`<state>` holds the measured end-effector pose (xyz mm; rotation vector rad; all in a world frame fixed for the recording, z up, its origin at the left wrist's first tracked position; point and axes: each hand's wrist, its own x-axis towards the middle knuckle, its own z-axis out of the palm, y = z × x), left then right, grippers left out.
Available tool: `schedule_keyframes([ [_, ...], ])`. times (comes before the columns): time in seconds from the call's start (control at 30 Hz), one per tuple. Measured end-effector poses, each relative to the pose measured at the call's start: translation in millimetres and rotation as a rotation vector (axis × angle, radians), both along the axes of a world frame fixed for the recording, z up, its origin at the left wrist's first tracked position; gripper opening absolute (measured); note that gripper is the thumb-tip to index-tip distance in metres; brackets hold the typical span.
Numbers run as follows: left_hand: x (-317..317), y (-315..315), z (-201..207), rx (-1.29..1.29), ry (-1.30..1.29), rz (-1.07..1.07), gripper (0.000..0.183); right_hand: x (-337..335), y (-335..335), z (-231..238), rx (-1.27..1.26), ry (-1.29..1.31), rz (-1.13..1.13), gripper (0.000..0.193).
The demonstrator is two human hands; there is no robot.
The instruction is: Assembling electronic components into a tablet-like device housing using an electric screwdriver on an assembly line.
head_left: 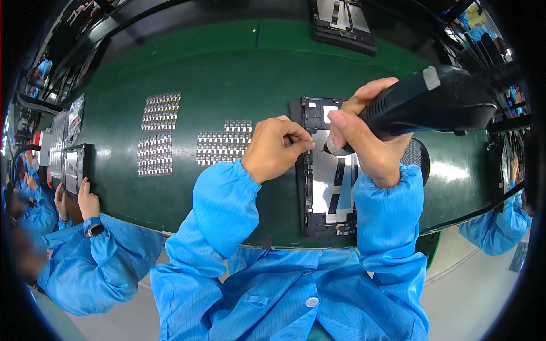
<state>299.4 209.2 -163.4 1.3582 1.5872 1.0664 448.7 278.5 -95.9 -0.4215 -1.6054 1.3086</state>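
Note:
A tablet-like device lies on the green bench in front of me, with its black inner frame, silver plate and dark strips exposed. My left hand is closed in a pinch at the frame's left edge; what the fingertips hold is too small to make out. Wrapped round a black handheld tool that looks like an electric screwdriver, my right hand hovers over the upper part of the device. The tool's pale tip points down toward the frame near my left fingertips. Whether it touches is hidden.
Small silver-and-black parts lie in rows left of my hands, with more blocks of parts farther left. A round black mesh piece is at right. Another device lies at the far edge. A co-worker's hands touch a device at left.

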Motion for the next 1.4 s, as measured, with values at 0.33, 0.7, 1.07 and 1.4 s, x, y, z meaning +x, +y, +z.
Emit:
schedule_keyframes([
  [0.33,2,-4,6,-0.081,0.021,0.104,0.014,-17,-8,-3,-0.060,-0.006,0.065,0.037],
  [0.7,-6,4,9,-0.214,0.007,0.063,0.013,-23,-7,-8,-0.080,0.001,0.068,0.037],
  [1.07,-7,4,-2,-0.181,-0.023,0.077,0.013,-23,-15,-10,-0.065,-0.051,0.098,0.037],
  [1.4,-7,2,8,-0.096,0.056,0.078,0.015,-24,-19,-14,-0.105,-0.064,0.139,0.037],
])
